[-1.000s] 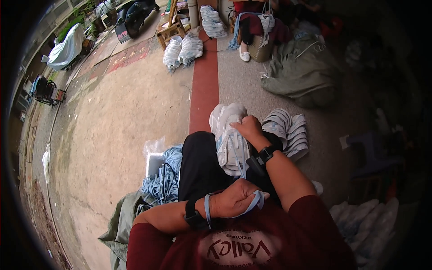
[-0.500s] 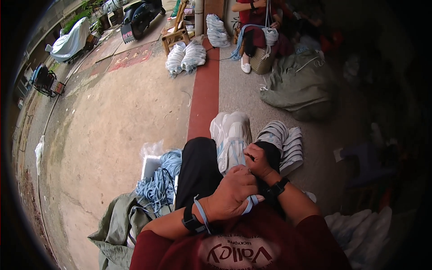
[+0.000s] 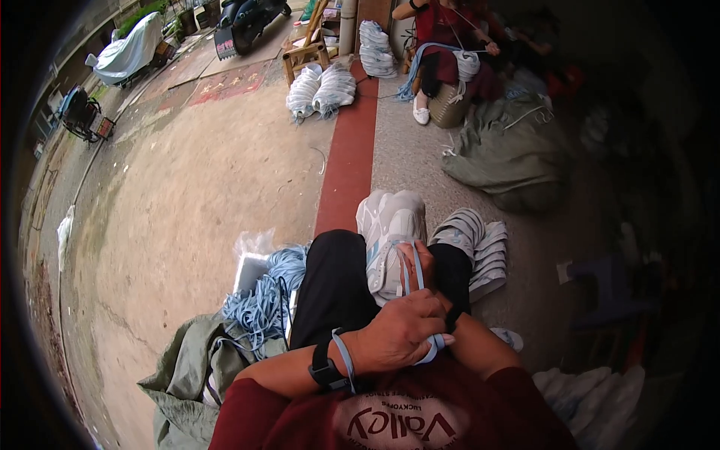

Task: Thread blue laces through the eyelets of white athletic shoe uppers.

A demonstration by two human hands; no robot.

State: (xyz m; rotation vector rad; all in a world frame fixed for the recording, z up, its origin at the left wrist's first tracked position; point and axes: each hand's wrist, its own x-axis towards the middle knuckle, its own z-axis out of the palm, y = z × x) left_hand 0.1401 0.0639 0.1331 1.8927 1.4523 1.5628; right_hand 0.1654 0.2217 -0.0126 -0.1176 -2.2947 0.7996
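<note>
A nested stack of white and grey shoe uppers [image 3: 388, 217] rests between my knees, its front piece marked with light blue. My left hand [image 3: 397, 328] is closed on a light blue shoelace [image 3: 418, 271], and part of that lace loops round my left wrist. Beyond it, my right hand [image 3: 426, 264] is at the right side of the front upper. The lace runs up over the right fingers in two strands, which they seem to grip. My left hand and wrist partly cover the right palm.
Left of my knee lies a heap of blue laces [image 3: 259, 311] beside a white box and a green cloth sack [image 3: 180, 367]. More white uppers [image 3: 487, 259] stand right of my legs. Ahead are a seated person [image 3: 442, 30], a large grey-green sack [image 3: 510, 154] and bundled uppers [image 3: 334, 90].
My right hand has shifted, its fingers now pointing up with lace strands drawn over them. The left hand stays closed, a little nearer me. The seated person's hand has pulled a strand out rightward.
</note>
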